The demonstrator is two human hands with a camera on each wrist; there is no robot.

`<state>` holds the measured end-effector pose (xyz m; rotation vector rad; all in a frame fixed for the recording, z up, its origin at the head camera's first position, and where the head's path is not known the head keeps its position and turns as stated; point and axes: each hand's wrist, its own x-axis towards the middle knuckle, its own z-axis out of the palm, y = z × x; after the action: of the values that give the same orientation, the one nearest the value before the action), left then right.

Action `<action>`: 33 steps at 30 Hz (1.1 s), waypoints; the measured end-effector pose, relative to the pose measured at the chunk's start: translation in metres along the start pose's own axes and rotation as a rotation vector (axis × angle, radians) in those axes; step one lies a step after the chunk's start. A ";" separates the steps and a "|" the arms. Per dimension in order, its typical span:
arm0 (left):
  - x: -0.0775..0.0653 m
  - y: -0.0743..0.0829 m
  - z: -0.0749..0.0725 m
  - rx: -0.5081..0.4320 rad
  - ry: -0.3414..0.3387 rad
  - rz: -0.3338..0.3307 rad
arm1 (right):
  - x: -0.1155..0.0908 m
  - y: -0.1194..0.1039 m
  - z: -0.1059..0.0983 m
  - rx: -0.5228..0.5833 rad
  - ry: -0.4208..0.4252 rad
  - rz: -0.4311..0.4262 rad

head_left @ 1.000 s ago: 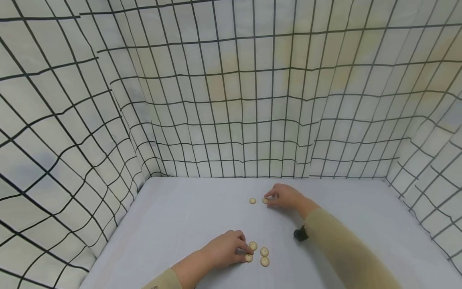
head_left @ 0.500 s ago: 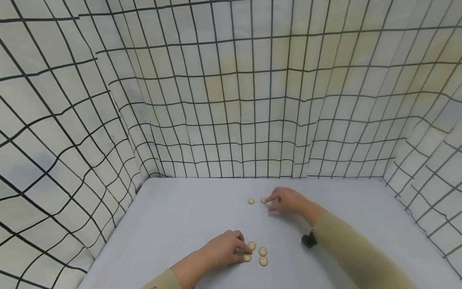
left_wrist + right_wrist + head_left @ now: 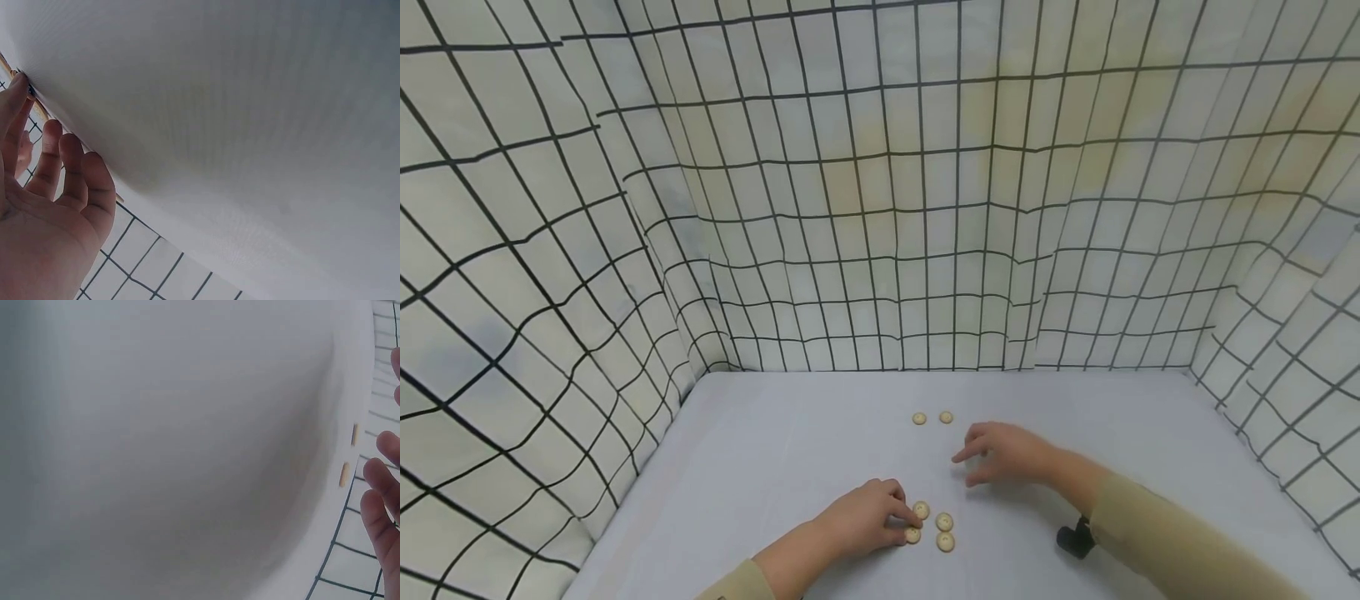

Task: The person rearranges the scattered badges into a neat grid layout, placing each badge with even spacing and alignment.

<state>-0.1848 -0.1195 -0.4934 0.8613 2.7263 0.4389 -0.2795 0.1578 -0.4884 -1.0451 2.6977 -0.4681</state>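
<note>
On the white table (image 3: 745, 467), the right hand (image 3: 1009, 454), loosely spread, holds nothing; the left hand (image 3: 865, 518) pinches one cream button (image 3: 912, 536). I think a light grip on its rim is best, not disturbing the three neighbouring buttons (image 3: 945, 542).

and i'm looking across a pale white tabletop (image 3: 737, 483), its straight far edge running right up to the back wall (image 3: 868, 287)! that wall is white, crossed by dark grid lines, wavy in places, with soft yellow and orange smudges (image 3: 850, 187) showing through. over to my left, the left wall (image 3: 568, 387) carries the same grid and a faint bluish blot (image 3: 467, 358); on the far side, the right wall (image 3: 1296, 367) matches it, grid lines slanting away.
</note>
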 end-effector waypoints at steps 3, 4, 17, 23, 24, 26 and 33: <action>0.000 0.000 0.000 0.006 0.006 -0.004 | -0.010 -0.004 0.003 0.001 -0.009 -0.041; 0.000 0.000 0.000 0.008 0.008 -0.004 | -0.013 -0.005 0.004 0.010 -0.012 -0.050; -0.003 0.001 -0.001 0.004 0.021 0.013 | -0.032 -0.019 0.007 0.063 -0.043 -0.121; -0.003 0.003 -0.002 0.009 0.022 0.020 | -0.031 -0.025 0.011 0.068 -0.070 -0.150; -0.003 0.003 -0.003 0.010 0.021 0.022 | -0.031 -0.026 0.012 0.064 -0.075 -0.165; -0.003 0.003 -0.003 0.011 0.021 0.024 | -0.030 -0.027 0.014 0.053 -0.079 -0.206; -0.002 0.001 -0.001 0.002 0.011 0.010 | -0.024 -0.032 0.022 0.019 -0.081 -0.355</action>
<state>-0.1833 -0.1202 -0.4925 0.8754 2.7338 0.4438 -0.2358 0.1469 -0.4951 -1.5113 2.4364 -0.4953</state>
